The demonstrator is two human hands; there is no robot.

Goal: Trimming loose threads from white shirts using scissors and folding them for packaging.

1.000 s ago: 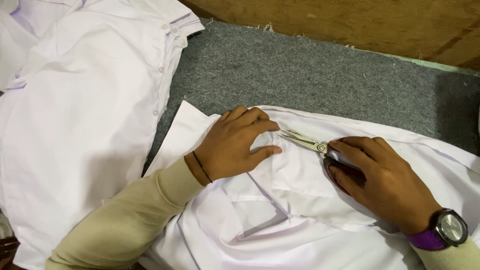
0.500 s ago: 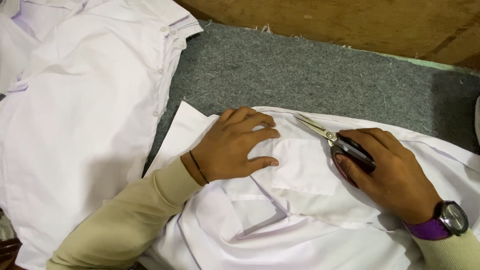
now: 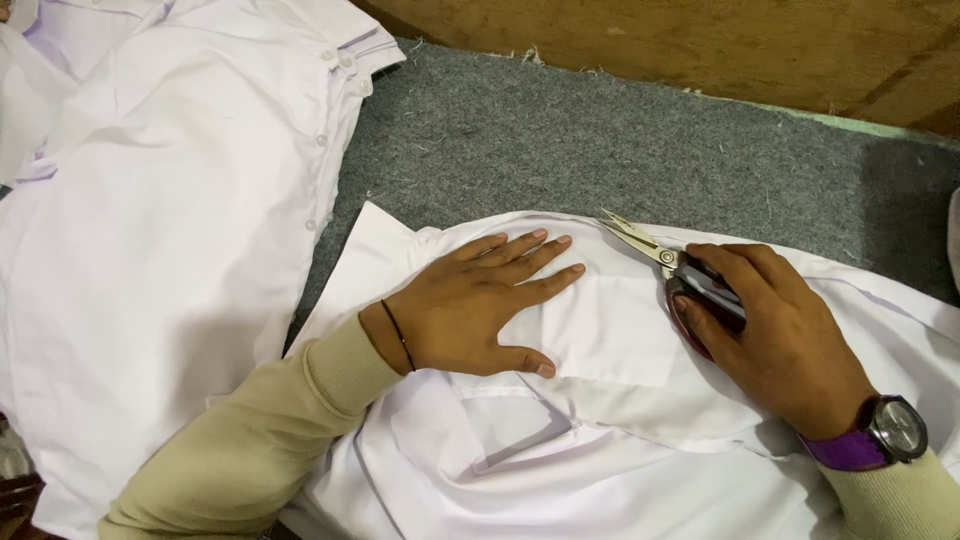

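This looks like a garment workshop: white shirts (image 3: 170,230) are piled just left of the left hand (image 3: 470,310) on a grey felt-covered worktable (image 3: 600,150). Small thread snips (image 3: 650,245) sit in the right hand (image 3: 780,340), over another shirt (image 3: 610,450) spread flat.

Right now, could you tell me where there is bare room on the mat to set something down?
Bare grey mat lies between the wooden board and the shirt being worked on. Nearer, it is crowded: left hand, right hand with scissors, and the shirt pile.
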